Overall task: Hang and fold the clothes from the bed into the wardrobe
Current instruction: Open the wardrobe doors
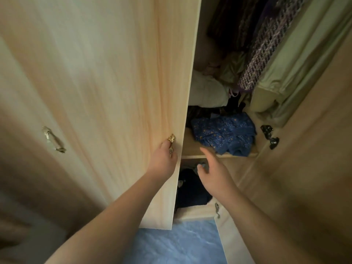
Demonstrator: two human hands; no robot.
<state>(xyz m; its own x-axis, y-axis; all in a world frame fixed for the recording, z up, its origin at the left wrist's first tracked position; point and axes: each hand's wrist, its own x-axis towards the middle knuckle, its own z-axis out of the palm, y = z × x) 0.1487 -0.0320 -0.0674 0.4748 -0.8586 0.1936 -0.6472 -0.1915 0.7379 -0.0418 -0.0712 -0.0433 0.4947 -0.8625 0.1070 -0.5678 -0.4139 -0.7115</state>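
A light wooden wardrobe door point(118, 82) stands partly ajar in front of me. My left hand point(164, 159) grips its gold ornate handle point(171, 139) near the door's edge. My right hand point(213, 174) hovers in the gap with fingers spread and loose, holding nothing, just below a wooden shelf point(190, 147). On that shelf lies a folded blue patterned garment point(224, 134). Dark clothes point(192, 191) are piled in the compartment under the shelf. Hanging garments point(266, 54) fill the upper wardrobe.
A pale bundle point(207, 90) and other crumpled clothes sit behind the blue garment. The right door point(304, 178) is swung open with a dark metal hinge point(269, 136). A neighbouring door at left has its own handle point(54, 140). Blue flooring point(177, 242) lies below.
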